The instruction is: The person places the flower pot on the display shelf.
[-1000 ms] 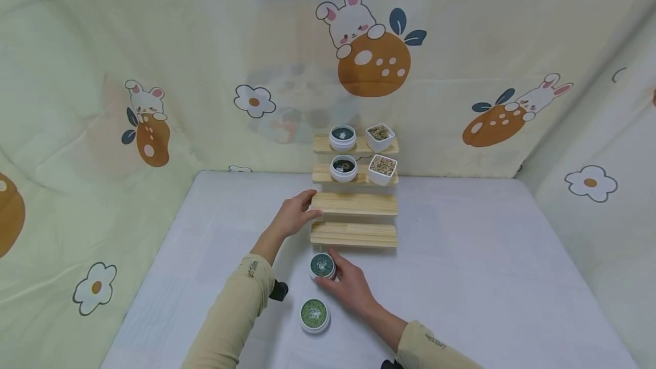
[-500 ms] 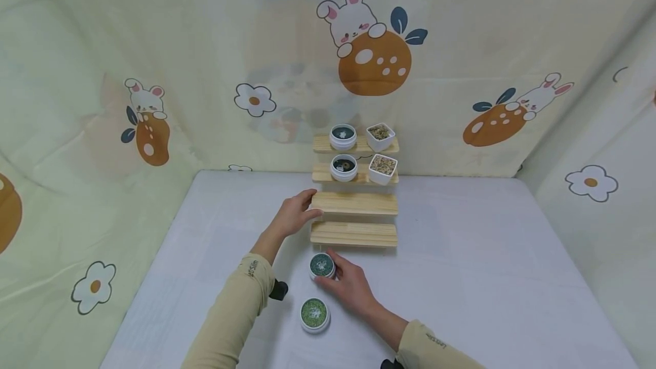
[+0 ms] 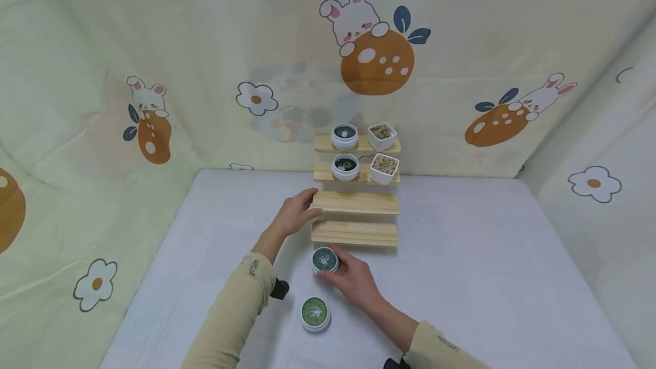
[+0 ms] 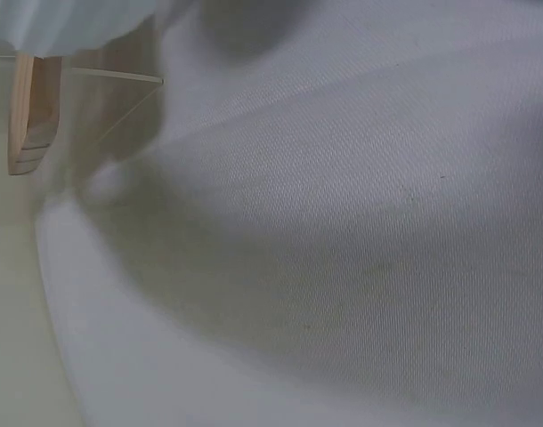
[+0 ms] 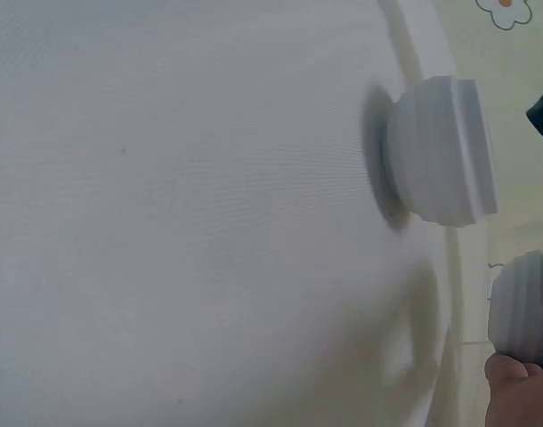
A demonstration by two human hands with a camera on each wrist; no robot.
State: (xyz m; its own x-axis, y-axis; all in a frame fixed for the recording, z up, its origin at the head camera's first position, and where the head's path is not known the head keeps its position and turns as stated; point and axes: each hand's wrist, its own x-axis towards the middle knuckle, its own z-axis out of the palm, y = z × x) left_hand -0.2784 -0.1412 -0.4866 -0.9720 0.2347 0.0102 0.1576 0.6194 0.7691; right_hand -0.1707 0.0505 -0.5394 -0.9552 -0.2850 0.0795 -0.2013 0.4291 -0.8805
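In the head view my left hand [image 3: 294, 212] grips the left end of a wooden tiered stand [image 3: 355, 203], thumb at the front and fingers at the back of one board. My right hand [image 3: 353, 278] holds a small round white jar [image 3: 325, 261] with dark teal contents, thumb and fingers on its sides, just in front of the lowest board. The right wrist view shows this jar [image 5: 521, 307] raised off the tabletop. A second round white jar [image 3: 315, 315], with green contents, stands nearer on the table.
On the top board sit a round white jar [image 3: 344, 136] and a square white dish [image 3: 382, 136]. The board below bears another round jar [image 3: 345, 167] and square dish [image 3: 384, 168]. A printed cloth backdrop [image 3: 287, 27] rises behind the white-covered table [image 3: 461, 255].
My right hand and the teal jar have shifted slightly up and forward toward the stand. The left hand stays at the stand, and the green jar has not moved.
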